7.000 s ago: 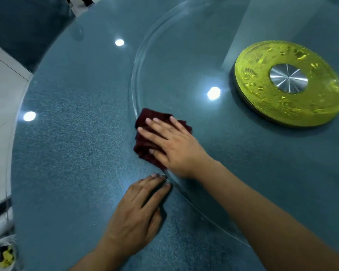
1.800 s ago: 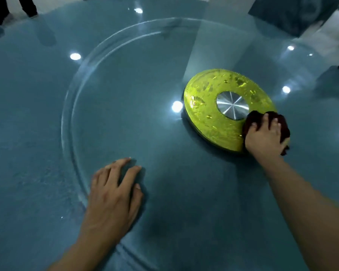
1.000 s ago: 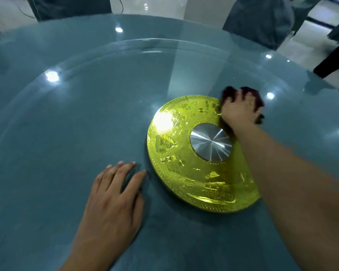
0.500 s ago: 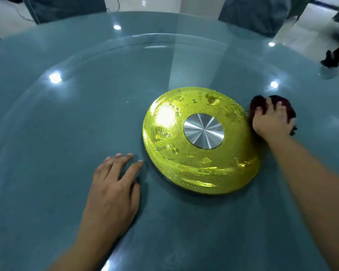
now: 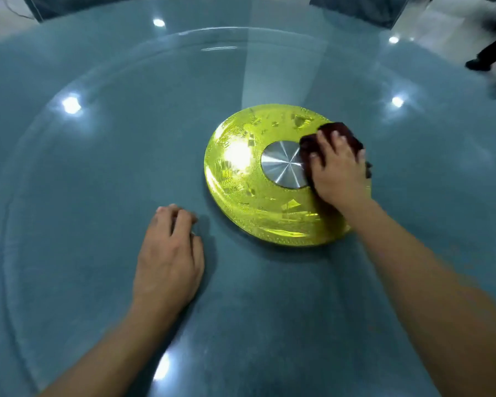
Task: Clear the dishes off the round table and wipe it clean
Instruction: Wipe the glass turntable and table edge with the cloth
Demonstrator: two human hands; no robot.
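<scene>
A round blue-grey table (image 5: 26,67) carries a large clear glass turntable (image 5: 126,138). At its middle sits a yellow patterned hub (image 5: 241,196) with a metal disc (image 5: 281,164) in the centre. My right hand (image 5: 338,173) holds a bunched dark red cloth (image 5: 341,131) and presses it onto the right part of the hub, beside the metal disc. My left hand (image 5: 169,259) rests on the glass left of the hub, fingers loosely bent, holding nothing. No dishes are in view.
Covered chairs (image 5: 355,7) stand behind the table's far edge. A person's dark legs and shoe (image 5: 493,50) are on the pale floor at the top right. Ceiling lights reflect in the glass.
My right hand has slid the cloth from the glass right of the hub onto the hub, up against the metal disc. The fingers of my left hand have bent in.
</scene>
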